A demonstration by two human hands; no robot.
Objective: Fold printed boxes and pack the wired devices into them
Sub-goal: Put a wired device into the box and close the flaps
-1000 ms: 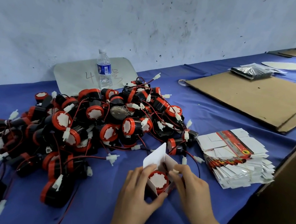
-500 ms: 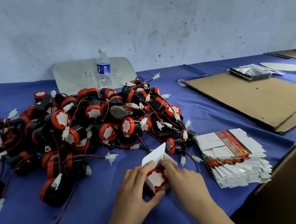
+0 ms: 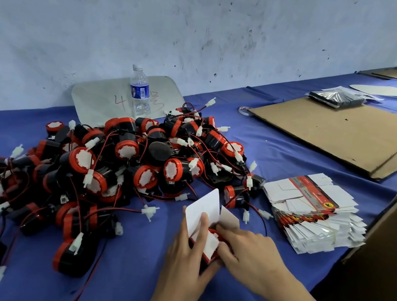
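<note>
The left hand (image 3: 187, 260) holds a small box (image 3: 203, 209) just in front of the pile (image 3: 122, 164) of devices on the blue counter (image 3: 282, 153), its grip wrapped round the side. The right hand (image 3: 253, 258) seems to pinch a white flap (image 3: 211, 244) of the box; its fingertips are partly hidden. A stack (image 3: 317, 216) of flat boxes lies right of the pile.

matt blue cloth (image 3: 134, 283); glossy plastic devices (image 3: 122, 164); brown corrugated cardboard (image 3: 338, 131).

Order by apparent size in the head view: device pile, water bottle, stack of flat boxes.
1. device pile
2. stack of flat boxes
3. water bottle, though it stands farther back, so its true size is unsure.
</note>
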